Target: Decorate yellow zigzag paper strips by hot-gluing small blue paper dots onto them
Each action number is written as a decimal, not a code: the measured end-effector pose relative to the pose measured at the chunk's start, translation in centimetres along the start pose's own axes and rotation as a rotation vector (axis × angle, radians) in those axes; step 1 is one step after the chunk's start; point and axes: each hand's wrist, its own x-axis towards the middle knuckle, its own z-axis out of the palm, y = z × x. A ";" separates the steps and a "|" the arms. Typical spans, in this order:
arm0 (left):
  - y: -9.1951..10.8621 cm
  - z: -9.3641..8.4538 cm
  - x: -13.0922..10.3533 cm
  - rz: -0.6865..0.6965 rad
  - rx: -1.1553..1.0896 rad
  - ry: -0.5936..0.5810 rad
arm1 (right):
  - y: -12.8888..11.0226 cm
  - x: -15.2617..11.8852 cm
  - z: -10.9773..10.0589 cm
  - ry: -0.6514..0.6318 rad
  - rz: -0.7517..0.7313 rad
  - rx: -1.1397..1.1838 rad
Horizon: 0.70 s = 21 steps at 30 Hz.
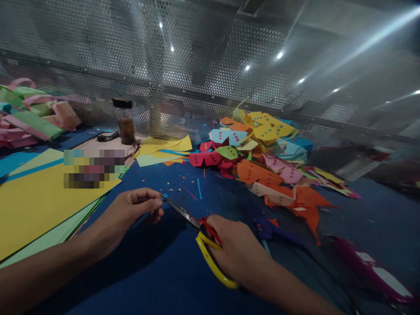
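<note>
My right hand (238, 245) grips a pair of scissors (210, 260) with red and yellow handles, its blades pointing up and left over the dark blue table. At the blade tips is a tiny blue piece of paper (164, 197). My left hand (136, 205) pinches this piece between thumb and fingertips, while its other fingers curl beneath. The scissor tips meet or nearly meet the paper; whether they touch it I cannot tell. Just beyond both hands, small paper snippets and a thin blue strip (199, 189) lie on the table.
Large yellow paper sheets (42, 197) lie at left, near a black-lidded jar (126, 127). Folded colored paper shapes (262, 131) are heaped at back right. Nearer are a dark blue tool (275, 231) and a purple object (367, 267). Perforated metal panels (197, 65) stand behind.
</note>
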 end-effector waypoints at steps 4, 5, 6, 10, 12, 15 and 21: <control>0.0 0.0 0.0 -0.004 -0.010 -0.005 | 0.1 0.0 0.3 0.035 0.001 -0.021; -0.1 -0.1 0.0 0.000 -0.012 -0.007 | 0.1 0.0 0.3 0.039 0.001 -0.028; -0.1 -0.1 0.0 0.004 -0.009 -0.010 | 0.1 0.0 0.3 0.042 -0.003 -0.037; -0.1 -0.1 0.1 0.014 0.014 -0.025 | 0.0 0.1 0.3 0.043 -0.015 -0.071; -0.1 -0.1 0.1 0.012 0.012 -0.020 | 0.1 0.1 0.3 0.046 -0.020 -0.080; -0.1 -0.1 0.0 0.004 0.004 -0.008 | 0.1 0.1 0.3 0.054 -0.029 -0.078; 0.0 -0.1 0.1 0.017 0.011 -0.030 | 0.1 0.2 0.3 0.025 -0.004 -0.093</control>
